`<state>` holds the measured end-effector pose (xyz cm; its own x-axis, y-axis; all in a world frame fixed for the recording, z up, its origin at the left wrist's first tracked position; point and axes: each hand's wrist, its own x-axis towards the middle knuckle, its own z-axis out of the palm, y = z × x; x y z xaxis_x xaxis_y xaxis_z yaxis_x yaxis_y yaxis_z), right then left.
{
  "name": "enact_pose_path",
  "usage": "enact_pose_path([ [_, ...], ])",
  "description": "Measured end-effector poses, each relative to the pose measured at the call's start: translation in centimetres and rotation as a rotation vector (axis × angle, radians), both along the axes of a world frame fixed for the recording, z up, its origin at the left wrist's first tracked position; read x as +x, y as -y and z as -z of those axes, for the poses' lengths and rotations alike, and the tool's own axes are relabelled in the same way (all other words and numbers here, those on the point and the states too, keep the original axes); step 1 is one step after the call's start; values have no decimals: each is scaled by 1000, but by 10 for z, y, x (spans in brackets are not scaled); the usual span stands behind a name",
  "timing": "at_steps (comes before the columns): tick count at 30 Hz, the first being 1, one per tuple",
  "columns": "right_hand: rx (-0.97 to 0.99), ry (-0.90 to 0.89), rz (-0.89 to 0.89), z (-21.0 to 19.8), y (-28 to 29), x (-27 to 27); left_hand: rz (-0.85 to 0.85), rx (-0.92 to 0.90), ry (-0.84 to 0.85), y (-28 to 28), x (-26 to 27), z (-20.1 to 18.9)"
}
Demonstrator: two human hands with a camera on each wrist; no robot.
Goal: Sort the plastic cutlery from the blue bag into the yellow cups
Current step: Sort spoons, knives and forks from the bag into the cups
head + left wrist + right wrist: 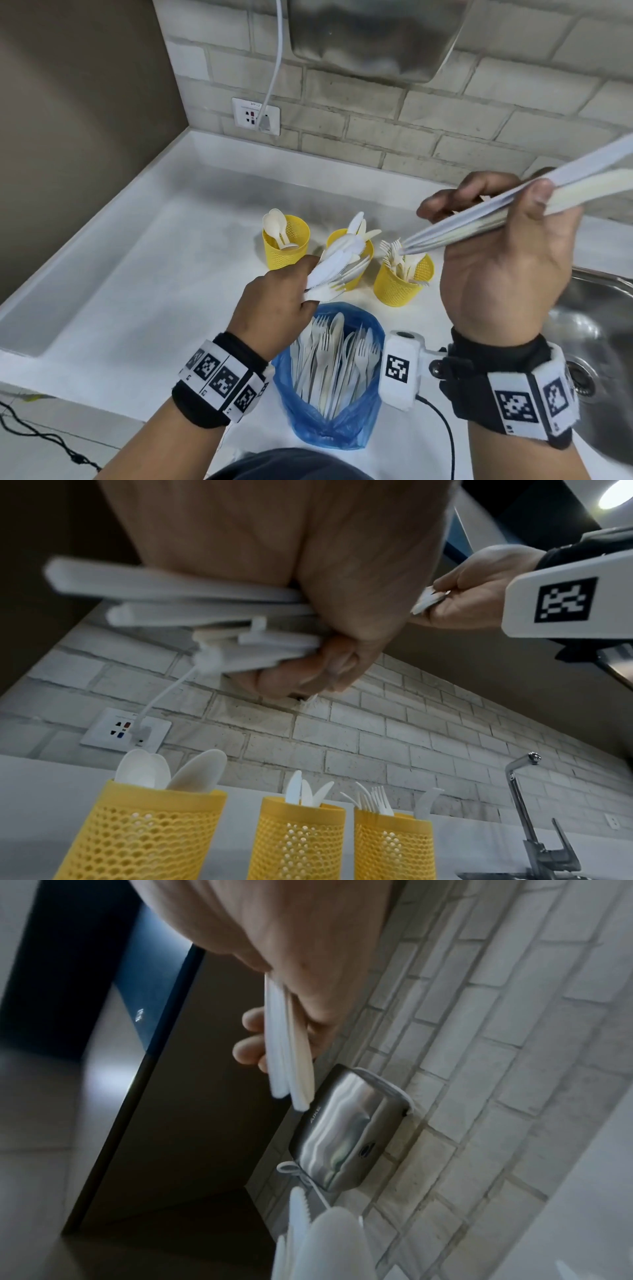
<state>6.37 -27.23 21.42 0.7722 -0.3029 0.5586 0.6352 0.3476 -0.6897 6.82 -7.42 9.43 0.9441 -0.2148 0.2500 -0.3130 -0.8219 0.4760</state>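
From the head camera, the left hand [274, 301] grips a bunch of knives and forks [339, 265] above the blue bag [301, 404], near three yellow cups [394, 287]. The right hand [496, 274] pinches a bundle of cutlery [479, 219].

Left wrist camera: fingers [308, 674] curl round white handles [188, 610].

Right wrist camera: fingertips [246, 1050] press handles against the thumb.

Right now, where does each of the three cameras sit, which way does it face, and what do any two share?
Head: above, facing down at white counter, blue plastic bag, three yellow mesh cups; both hands and wristbands show.
Left wrist: low, facing the brick wall, cups; left hand gripping white plastic cutlery.
Right wrist: tilted up the wall at steel hand dryer; right fingers pinching cutlery handles.
Shared: head and left wrist see cups, wall socket.
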Motion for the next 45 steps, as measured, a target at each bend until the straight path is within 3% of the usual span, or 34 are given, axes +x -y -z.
enact_pose_path([
  [3,-173,50,174,5,-5,-3,-40,36,21,1,0,-3],
  [6,-467,-53,275,19,-11,-4,-62,61,31,0,1,-4],
  [11,-1018,-227,238,55,-15,2,-104,96,-8,-2,3,0],
  [15,-1208,-245,275,71,-20,5,-117,123,-28,-5,4,6],
  [25,-1211,-324,262,75,-32,14,-113,165,-40,1,5,10],
  [31,-861,-513,132,81,-31,19,-125,192,-27,1,6,12],
  [42,-972,-504,81,79,-19,15,-127,160,19,-2,4,13],
  [45,-917,-512,64,75,-11,16,-142,136,28,-5,4,11],
])
